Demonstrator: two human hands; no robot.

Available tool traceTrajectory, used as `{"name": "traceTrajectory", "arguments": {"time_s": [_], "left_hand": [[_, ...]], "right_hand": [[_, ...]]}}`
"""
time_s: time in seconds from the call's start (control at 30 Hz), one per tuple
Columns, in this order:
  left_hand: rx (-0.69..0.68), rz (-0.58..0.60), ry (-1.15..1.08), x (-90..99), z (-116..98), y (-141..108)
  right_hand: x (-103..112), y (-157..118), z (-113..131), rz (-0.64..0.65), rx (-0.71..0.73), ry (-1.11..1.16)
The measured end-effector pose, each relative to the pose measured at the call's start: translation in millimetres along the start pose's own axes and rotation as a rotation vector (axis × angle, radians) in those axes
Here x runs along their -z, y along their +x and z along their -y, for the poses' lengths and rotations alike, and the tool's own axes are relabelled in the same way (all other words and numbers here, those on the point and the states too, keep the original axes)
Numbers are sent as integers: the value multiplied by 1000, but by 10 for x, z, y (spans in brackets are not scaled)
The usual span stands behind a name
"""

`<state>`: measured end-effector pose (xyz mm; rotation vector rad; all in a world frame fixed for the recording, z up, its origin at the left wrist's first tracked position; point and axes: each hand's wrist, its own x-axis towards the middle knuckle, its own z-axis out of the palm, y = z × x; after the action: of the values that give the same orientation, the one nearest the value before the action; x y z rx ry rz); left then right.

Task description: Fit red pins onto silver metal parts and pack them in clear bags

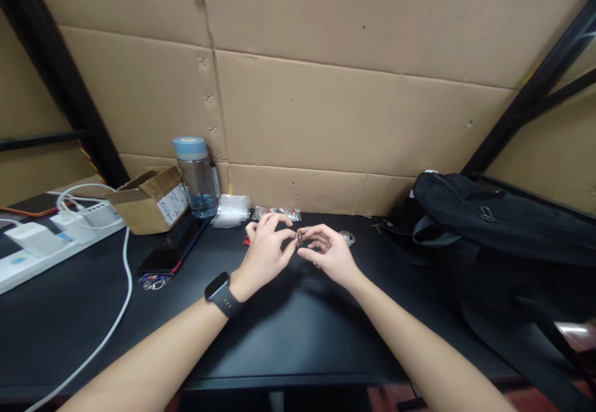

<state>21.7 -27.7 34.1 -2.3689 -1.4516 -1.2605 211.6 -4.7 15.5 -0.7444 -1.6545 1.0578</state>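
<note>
A small round metallic piece is held up between both hands above the black table; its exact kind is too small to make out. My left hand, with a dark watch on its wrist, pinches it from the left between thumb and forefinger. From the other side, the thumb and fingertips of my right hand close on the same piece. Small red bits lie partly hidden behind my left hand. Just beyond my right hand rests a ring-shaped roll, perhaps tape.
Clear plastic bags and small packets lie at the back. To the left are a blue-lidded bottle, an open cardboard box, a dark flat device and a power strip with a white cable. A black backpack fills the right side.
</note>
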Motion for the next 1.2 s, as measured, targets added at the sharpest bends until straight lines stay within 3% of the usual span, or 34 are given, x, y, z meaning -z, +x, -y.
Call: {"name": "traceTrajectory", "arguments": {"time_s": [0.37,0.6,0.77,1.0,1.2], "left_hand": [[-47,15,29,24,21,16],[-68,126,32,5,86,35],[59,150,24,38,205,62],[-140,442,-69,-95,203,-30],[-212,450,89,-95,178,-53]], "right_hand": [[41,21,12,81,-35,-42],[69,27,-38,100,58,-312],[120,12,-4,159,104,-638],[137,-10,62,267,103,-725],[380,-8,59,339,68,-912]]}}
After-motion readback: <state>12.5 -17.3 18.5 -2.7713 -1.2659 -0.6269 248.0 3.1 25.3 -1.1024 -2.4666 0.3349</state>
